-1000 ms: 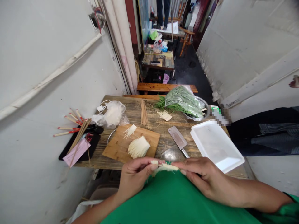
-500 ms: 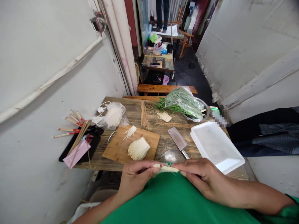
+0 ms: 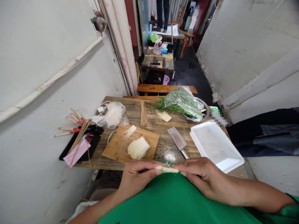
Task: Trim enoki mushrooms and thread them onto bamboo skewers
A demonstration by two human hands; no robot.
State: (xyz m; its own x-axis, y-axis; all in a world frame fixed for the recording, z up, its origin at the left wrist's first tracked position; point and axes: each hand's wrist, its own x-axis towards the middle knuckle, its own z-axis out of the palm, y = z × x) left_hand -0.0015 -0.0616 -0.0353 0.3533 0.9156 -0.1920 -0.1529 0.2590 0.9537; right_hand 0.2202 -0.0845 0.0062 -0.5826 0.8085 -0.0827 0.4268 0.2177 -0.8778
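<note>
- We have both hands at the near edge of the table (image 3: 134, 110), just in front of our green clothing (image 3: 175, 196).
- Our left hand (image 3: 137, 175) has its grip closed, thumb and fingers pinching one end of a pale mushroom piece (image 3: 169, 170).
- Our right hand (image 3: 207, 179) pinches the other end the same way, so the piece lies roughly level between the two grips.
- Beyond our left hand we see a wooden board (image 3: 114, 147), set askew on the table; a large mushroom bunch (image 3: 140, 147) lies on its near part, and a small mushroom bunch (image 3: 131, 130) near its far edge.
- To the right of the board we have a knife (image 3: 177, 137) lying flat, its handle pointing towards us.
- Farther right sits a white tray (image 3: 217, 143), reaching the table's right side.
- Past the board we find a row of thin sticks (image 3: 144, 115), and to their right another mushroom bunch (image 3: 165, 116).
- Behind that bunch, green vegetables (image 3: 163, 105), partly inside a clear bag (image 3: 181, 96), rest over a metal bowl (image 3: 206, 107).
- On our left, a white plastic bag (image 3: 114, 115) lies beside the board, with a pink paper (image 3: 76, 152) near the table's left end.
</note>
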